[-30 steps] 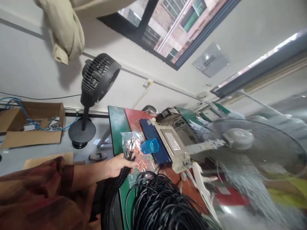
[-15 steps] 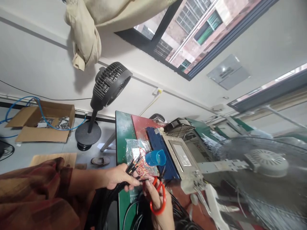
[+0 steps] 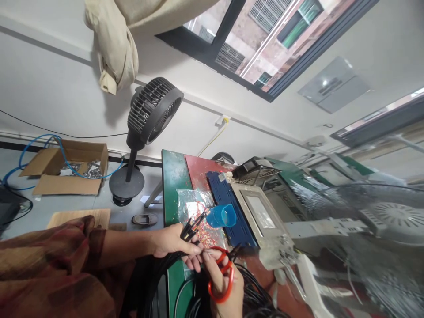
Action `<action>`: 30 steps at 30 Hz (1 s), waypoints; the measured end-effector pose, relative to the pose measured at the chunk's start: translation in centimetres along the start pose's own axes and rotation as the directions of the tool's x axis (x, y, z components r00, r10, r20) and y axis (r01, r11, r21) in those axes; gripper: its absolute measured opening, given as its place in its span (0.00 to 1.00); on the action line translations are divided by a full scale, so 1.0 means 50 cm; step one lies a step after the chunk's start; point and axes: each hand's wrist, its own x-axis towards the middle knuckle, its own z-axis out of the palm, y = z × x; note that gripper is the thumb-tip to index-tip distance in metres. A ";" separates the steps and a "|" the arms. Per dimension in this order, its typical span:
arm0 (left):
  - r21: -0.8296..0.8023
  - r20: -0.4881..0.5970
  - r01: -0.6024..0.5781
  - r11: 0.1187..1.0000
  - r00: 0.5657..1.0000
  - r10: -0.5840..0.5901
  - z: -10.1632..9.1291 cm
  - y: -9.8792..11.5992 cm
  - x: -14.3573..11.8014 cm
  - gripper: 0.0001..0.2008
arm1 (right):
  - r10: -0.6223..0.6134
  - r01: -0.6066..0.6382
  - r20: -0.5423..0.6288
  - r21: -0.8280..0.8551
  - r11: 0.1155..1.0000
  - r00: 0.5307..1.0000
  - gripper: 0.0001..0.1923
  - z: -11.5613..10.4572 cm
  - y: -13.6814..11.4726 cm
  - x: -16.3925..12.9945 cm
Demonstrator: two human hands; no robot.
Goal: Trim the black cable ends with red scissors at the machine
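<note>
My left hand (image 3: 172, 242) grips a bundle of black cables (image 3: 191, 226) whose cut ends fan out above my fingers, over the green table edge (image 3: 172, 176). My right hand (image 3: 221, 282) holds red-handled scissors (image 3: 222, 274) just right of the left hand, their blades pointing at the bundle near my left fingers. The cables run down off the table into a big black coil (image 3: 255, 296) at the bottom. Under the cable ends lies a clear plastic bag (image 3: 192, 207) with small red parts.
A blue cup (image 3: 221, 217) lies on a dark blue tray (image 3: 228, 207) beside the bag. A grey machine (image 3: 265, 212) and a spinning white fan (image 3: 380, 221) stand to the right. On the floor are a black fan (image 3: 145, 119), a cardboard box (image 3: 66, 172) and a sandal (image 3: 144, 219).
My right hand came into view with the red scissors and brought them up to the cable bundle. My left hand raised the cable ends a little. The view shifted slightly.
</note>
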 end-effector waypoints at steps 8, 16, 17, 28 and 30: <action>-0.072 0.024 0.118 0.990 0.993 -0.116 -0.004 0.005 0.009 0.16 | -0.183 0.166 -0.130 -0.130 0.977 0.975 0.10 0.015 -0.015 -0.011; -0.148 -0.315 -0.002 0.989 0.948 -0.045 -0.004 0.011 0.023 0.10 | -0.096 0.076 -0.103 -0.181 0.980 0.990 0.17 0.004 0.009 0.007; -0.162 -0.361 -0.035 0.986 0.932 -0.026 -0.005 0.012 0.025 0.10 | -0.076 0.066 -0.046 -0.192 0.979 0.996 0.19 0.003 0.011 0.011; -0.058 -0.475 -0.109 0.992 0.877 0.069 -0.009 0.013 0.035 0.14 | 0.027 0.087 0.270 -0.401 0.912 0.963 0.20 0.018 0.016 0.006; -0.014 -0.492 -0.099 0.995 0.867 0.080 -0.007 0.009 0.039 0.13 | 0.026 0.070 0.240 -0.384 0.920 0.970 0.21 0.019 0.017 0.004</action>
